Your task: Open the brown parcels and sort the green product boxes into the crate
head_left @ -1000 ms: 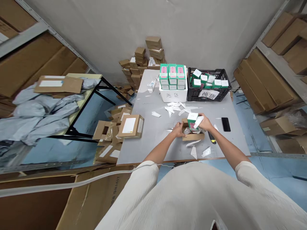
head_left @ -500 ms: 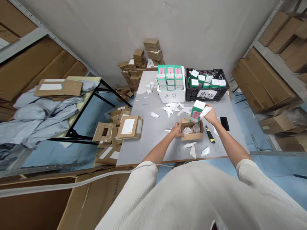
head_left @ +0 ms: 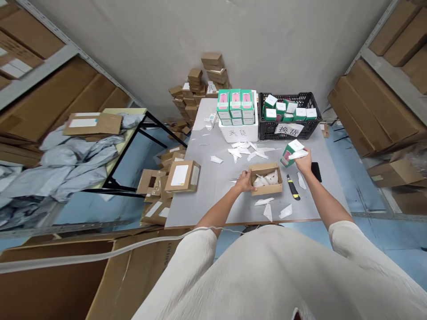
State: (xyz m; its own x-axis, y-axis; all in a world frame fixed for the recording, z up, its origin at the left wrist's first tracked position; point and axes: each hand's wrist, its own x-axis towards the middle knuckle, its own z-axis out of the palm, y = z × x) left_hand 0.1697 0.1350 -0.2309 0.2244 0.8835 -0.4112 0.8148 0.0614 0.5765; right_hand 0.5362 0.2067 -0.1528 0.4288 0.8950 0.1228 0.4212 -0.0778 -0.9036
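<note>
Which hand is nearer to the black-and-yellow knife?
Right. The right hand, holding a green box, is just beyond the knife; the left hand is farther off, at the left end of the open carton.

The phone (head_left: 316,171) is partly covered by the right forearm (head_left: 320,199), the held green box (head_left: 287,157) by a white strip (head_left: 298,154), and the brown box (head_left: 267,190) by the left hand (head_left: 245,181), while the cable (head_left: 100,258) and carton (head_left: 147,262) are cut off at the left edge and the parcel label's (head_left: 179,175) print is too small to be read.
</note>
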